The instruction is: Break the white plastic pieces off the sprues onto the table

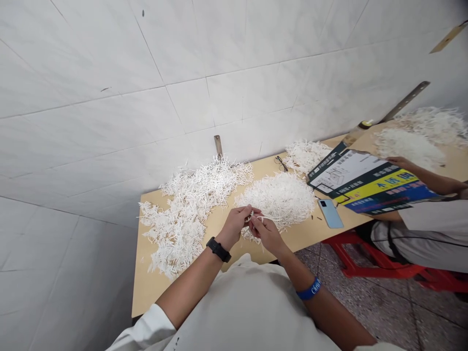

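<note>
My left hand (238, 223) and my right hand (269, 236) meet over the front part of the table (226, 214). Both are closed, fingertips pinching a thin white plastic strip (260, 217) between them; its exact kind is too small to make out. Just beyond my hands lies a heap of short white pieces (283, 197). To the left spreads a larger, looser pile of branching white strips (197, 200), reaching back toward the wall. A black watch is on my left wrist and a blue band circles my right forearm.
Eyeglasses (281, 164), another white pile (307, 152) and a light blue phone (330, 213) lie on the right. A co-worker's arm (427, 176) is beside a large printed board (380, 183). Behind it stands a bottle (356, 134). A red stool (351, 258) stands below. The tiled wall (183, 107) borders the table.
</note>
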### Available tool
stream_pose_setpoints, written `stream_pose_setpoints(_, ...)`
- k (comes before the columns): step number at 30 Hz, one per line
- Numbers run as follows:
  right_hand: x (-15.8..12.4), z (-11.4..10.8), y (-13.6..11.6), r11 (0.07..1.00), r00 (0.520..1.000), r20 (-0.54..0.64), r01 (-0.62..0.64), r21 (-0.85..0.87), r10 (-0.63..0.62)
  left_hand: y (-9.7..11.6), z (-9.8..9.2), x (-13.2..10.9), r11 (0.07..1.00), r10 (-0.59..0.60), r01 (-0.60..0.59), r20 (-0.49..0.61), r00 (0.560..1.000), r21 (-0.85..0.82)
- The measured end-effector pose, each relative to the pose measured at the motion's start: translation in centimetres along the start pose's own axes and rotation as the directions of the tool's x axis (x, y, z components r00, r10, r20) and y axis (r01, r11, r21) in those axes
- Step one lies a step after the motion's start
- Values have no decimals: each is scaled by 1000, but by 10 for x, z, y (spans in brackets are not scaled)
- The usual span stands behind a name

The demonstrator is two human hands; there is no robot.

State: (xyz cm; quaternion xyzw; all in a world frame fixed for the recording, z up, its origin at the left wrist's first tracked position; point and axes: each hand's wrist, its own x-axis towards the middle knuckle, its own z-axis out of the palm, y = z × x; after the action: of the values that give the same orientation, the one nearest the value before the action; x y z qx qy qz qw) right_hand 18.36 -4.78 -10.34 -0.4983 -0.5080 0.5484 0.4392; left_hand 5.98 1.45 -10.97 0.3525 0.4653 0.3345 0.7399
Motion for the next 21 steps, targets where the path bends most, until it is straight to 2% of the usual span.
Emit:
stream_pose_setpoints(2, -6, 4, 3, 996, 997, 52, 52, -72, -48, -1, -17, 11, 990, -62, 47, -115, 991, -135)
stream_pose_setpoints(4, -9, 7, 12, 991, 995, 97, 51, -125, -39, -5, -36, 22, 988, -68, 46, -155, 986, -146)
stream_pose_setpoints(7, -5, 6, 37, 969, 990, 98, -80, -234, 105, -19, -52, 34, 991, -99, 84, -153, 983, -102)
stream_pose_setpoints(10, 7, -1, 68, 904, 960, 96, -210, -371, 263, -42, -50, 46, 989, -130, 121, -114, 985, -84)
stream_pose_setpoints(15, 6, -8, 106, 817, 945, 75, -234, -527, 319, -83, -45, 61, 991, -133, 127, -156, 979, -50)
stream_pose_setpoints(19, -20, -10, 141, 750, 928, 159, -162, -642, 338, -111, -43, 69, 987, -163, 157, -160, 974, -45)
stream_pose_setpoints(20, -27, -13, 155, 732, 917, 212, -114, -672, 338, -117, -41, 72, 987, -160, 154, -157, 974, -52)
stream_pose_setpoints(21, -34, -18, 172, 685, 898, 314, 21, -729, 307, -123, -39, 75, 987, -154, 147, -149, 977, -61)
